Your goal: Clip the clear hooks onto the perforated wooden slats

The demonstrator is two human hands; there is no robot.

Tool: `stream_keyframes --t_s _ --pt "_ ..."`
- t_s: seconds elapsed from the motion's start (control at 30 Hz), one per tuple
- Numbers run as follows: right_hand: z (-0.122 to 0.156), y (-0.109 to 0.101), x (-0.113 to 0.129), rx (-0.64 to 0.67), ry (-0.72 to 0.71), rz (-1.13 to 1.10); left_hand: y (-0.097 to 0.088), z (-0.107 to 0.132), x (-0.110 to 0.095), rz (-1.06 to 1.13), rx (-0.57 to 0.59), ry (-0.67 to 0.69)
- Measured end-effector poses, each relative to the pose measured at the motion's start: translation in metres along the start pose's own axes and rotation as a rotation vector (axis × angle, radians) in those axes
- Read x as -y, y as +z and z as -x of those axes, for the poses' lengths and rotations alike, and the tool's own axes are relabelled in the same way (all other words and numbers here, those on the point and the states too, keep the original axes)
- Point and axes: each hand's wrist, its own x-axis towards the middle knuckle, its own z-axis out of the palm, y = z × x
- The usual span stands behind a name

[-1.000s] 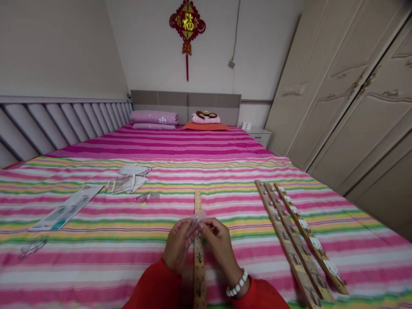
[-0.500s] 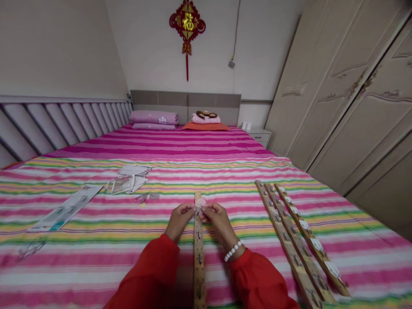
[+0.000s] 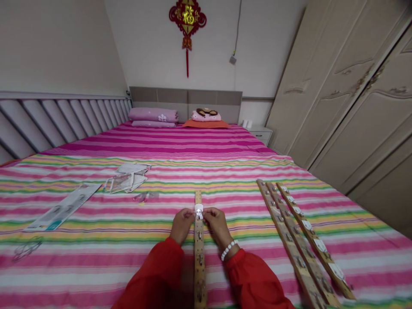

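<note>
A long wooden strip (image 3: 200, 253) with small metal hooks lies lengthwise on the striped bedspread (image 3: 96, 240) in front of me. My left hand (image 3: 182, 225) and my right hand (image 3: 217, 224) meet over its far part. Both pinch a small white adhesive hook pad (image 3: 198, 210) that sits against the strip. Red sleeves cover both arms, and a white bead bracelet (image 3: 228, 249) circles my right wrist.
Three more wooden strips (image 3: 299, 240) with white pads lie side by side to the right. To the left are torn clear packets (image 3: 127, 180), a long printed card (image 3: 62, 208), and loose clear wrappers (image 3: 25, 249). Pillows (image 3: 153, 116) sit by the headboard; a wardrobe (image 3: 354, 98) stands on the right.
Both hands moved forward along the strip and lowered the white pad from mid-air onto the strip. The view tilted slightly downward.
</note>
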Motion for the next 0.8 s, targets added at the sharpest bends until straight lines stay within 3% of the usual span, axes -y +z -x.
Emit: stream_keyframes --t_s 0.8 --pt "-0.004 -0.002 -0.015 -0.038 0.021 0.009 0.002 -0.004 0.021 -0.03 -0.052 -0.02"
